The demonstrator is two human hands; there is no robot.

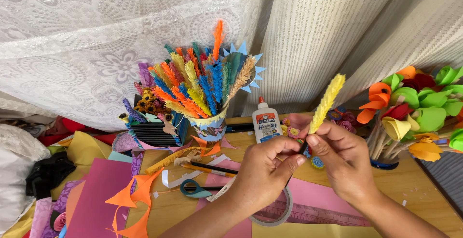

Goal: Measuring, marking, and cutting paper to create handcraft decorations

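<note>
My left hand (pixel 264 168) and my right hand (pixel 341 157) meet above the wooden table (pixel 415 182), both pinching the lower end of a yellow fringed paper stem (pixel 327 103) that stands upright and leans right. The fingertips of both hands cover its base. Behind them stands a white glue bottle (pixel 266 121) with an orange cap.
A paper-wrapped cup (pixel 211 124) holds several fringed paper stems in orange, yellow, blue and green. Rolled paper flowers (pixel 415 112) fill a holder at the right. Scissors (pixel 198 189), a pencil (pixel 208 170), a tape roll (pixel 276 213), a ruler (pixel 313 215) and coloured paper sheets (pixel 99 194) lie around.
</note>
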